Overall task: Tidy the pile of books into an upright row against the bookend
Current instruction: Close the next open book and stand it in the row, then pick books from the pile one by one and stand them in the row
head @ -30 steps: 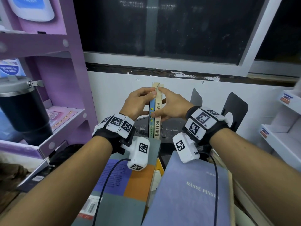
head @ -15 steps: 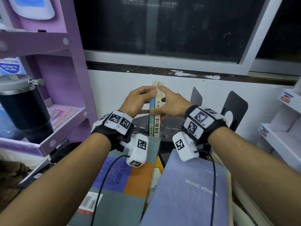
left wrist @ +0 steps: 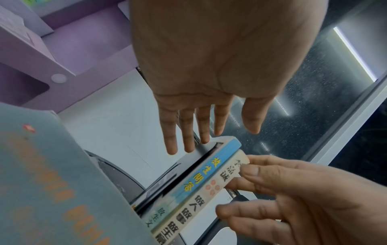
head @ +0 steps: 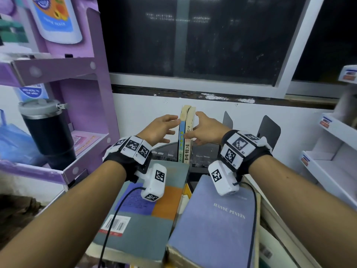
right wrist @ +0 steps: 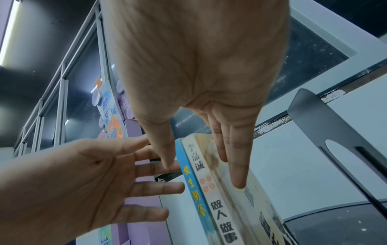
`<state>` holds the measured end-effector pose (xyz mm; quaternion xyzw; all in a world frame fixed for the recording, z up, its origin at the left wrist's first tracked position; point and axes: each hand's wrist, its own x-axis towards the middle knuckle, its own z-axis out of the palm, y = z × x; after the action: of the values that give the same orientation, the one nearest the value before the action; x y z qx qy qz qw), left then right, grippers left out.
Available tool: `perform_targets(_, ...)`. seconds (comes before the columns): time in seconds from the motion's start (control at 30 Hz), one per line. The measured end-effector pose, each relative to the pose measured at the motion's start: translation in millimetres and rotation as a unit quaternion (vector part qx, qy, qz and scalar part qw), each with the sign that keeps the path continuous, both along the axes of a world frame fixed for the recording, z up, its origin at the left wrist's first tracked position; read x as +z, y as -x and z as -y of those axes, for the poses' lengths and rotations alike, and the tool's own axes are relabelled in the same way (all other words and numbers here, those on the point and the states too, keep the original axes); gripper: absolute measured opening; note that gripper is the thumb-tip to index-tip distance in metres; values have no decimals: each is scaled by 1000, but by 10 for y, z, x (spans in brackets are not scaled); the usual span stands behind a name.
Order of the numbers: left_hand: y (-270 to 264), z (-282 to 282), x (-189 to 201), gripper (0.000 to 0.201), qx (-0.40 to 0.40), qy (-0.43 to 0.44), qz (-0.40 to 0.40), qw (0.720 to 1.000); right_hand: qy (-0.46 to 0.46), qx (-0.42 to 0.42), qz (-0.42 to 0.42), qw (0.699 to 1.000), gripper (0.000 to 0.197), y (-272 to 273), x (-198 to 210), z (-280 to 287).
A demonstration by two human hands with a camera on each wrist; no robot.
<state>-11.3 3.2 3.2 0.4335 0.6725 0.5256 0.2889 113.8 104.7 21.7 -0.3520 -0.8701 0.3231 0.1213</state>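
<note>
Your left hand (head: 161, 129) and right hand (head: 205, 130) are both released, fingers straight, one on each side of two upright books (head: 186, 132); the books stand by the wall, left of the dark bookend (head: 269, 130).

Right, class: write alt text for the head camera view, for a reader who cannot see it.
Two thin books stand upright between a person's open left hand and right hand, with two dark bookends to the right. More books lie flat in front, and a purple shelf at left holds a black tumbler.
</note>
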Motion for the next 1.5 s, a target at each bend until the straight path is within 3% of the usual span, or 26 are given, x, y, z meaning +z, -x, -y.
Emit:
perform_targets(0.33,67,540,-28,46,27,113,-73,991,-36,11,106,994,71,-290,56,469)
perform_targets(0.47,67,692,-94,48,32,172,-100,979,-15,30,137,990,75,-281,-20,607)
perform_targets(0.57,51,753,-132,50,20,215,-138,967,0,41,151,988,56,-234,-121,647)
perform_targets(0.7,30,824,-183,46,-2,275,-165,947,1,24,212,977,47,-131,-259,611)
perform_targets(0.8,79,843,-271,51,-3,301,-158,940,-11,21,242,970,51,-62,-289,584)
perform_targets(0.87,115,828,-313,52,-1,308,-162,937,-26,27,262,964,41,-43,-273,608)
perform_targets(0.9,135,817,-324,52,2,311,-169,935,-31,40,269,962,43,-34,-273,603)
perform_targets(1.0,182,787,-328,51,0,337,-194,921,-32,52,281,958,74,-15,-258,603)
perform_targets(1.3,448,689,-579,56,2,385,-173,907,-21,39,305,951,83,95,-304,537)
perform_targets(1.5,536,671,-722,74,36,372,-127,919,2,59,334,941,77,146,-341,524)
